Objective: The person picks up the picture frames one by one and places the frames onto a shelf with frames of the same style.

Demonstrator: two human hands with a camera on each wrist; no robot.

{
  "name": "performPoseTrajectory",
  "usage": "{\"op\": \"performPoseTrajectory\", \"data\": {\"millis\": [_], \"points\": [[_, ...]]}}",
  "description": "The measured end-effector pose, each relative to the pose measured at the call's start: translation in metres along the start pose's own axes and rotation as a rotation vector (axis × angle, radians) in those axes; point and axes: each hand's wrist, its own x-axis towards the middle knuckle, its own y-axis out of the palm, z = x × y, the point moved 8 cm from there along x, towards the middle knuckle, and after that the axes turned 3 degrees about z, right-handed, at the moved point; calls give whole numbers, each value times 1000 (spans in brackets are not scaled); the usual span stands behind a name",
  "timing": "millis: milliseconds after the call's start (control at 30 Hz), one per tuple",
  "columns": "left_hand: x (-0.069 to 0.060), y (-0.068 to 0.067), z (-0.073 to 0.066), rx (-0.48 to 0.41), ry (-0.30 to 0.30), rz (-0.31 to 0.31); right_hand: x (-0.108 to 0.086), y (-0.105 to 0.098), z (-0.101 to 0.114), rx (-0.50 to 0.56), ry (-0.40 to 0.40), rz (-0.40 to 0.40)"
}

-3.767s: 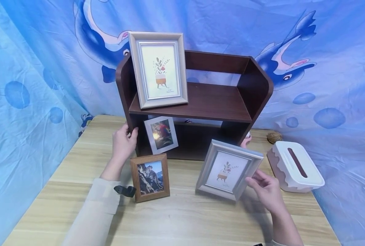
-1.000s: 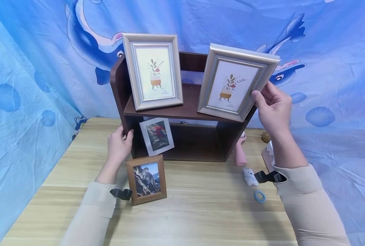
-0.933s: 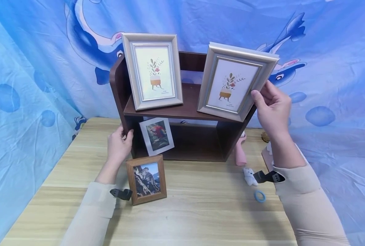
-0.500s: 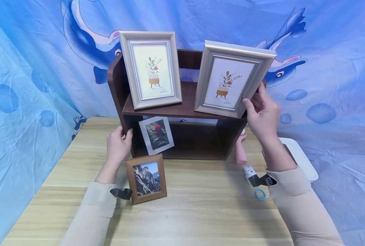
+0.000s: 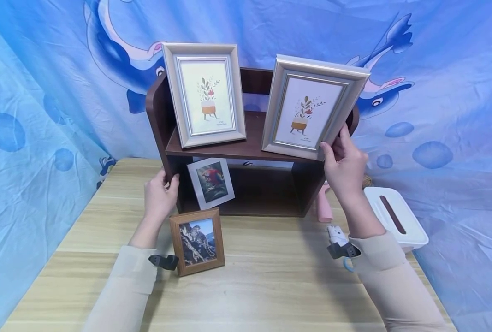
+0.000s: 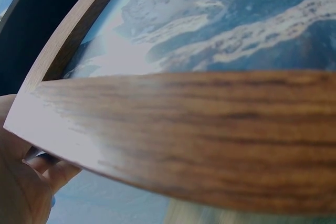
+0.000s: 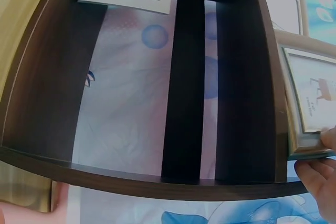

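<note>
Against a blue curtain (image 5: pixel 461 106), we see a table (image 5: pixel 250 295) bearing a dark shelf (image 5: pixel 256 127), its side panel pinched by the fingers of the left hand (image 5: pixel 160 196), likely to steady it. At the upper level, the fingers of the right hand (image 5: pixel 347 170) grip the tilted right frame (image 5: pixel 305 110) near its lower corner, thumb in front, apparently to hold it upright; how much weight the board takes, we cannot tell. Nearby, the left frame (image 5: pixel 206 97) stands untouched, presumably propped for display. Beyond the right arm (image 5: pixel 359 221) sits a tissue box (image 5: pixel 413 223). A wood frame (image 5: pixel 198 242) stands in the way of the shelf's lower left corner, where we find a parrot frame (image 5: pixel 211 183). The right arm crowds a pink handle (image 5: pixel 323 207), white toy (image 5: pixel 336 234) and half-hidden blue ring (image 5: pixel 347 264).
</note>
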Motion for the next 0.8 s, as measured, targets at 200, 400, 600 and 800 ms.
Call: {"op": "performPoseTrajectory", "data": {"millis": [200, 400, 600, 800], "points": [[0, -1, 0, 2, 6, -6, -5, 5, -1, -72, -2, -15], [-1, -1, 1, 9, 10, -12, -11, 8, -4, -120, 22, -40], [-1, -1, 1, 0, 3, -12, -12, 8, -5, -121, 48, -58], [-1, 0, 1, -8, 7, -8, -12, 8, -4, -132, 49, -70]]}}
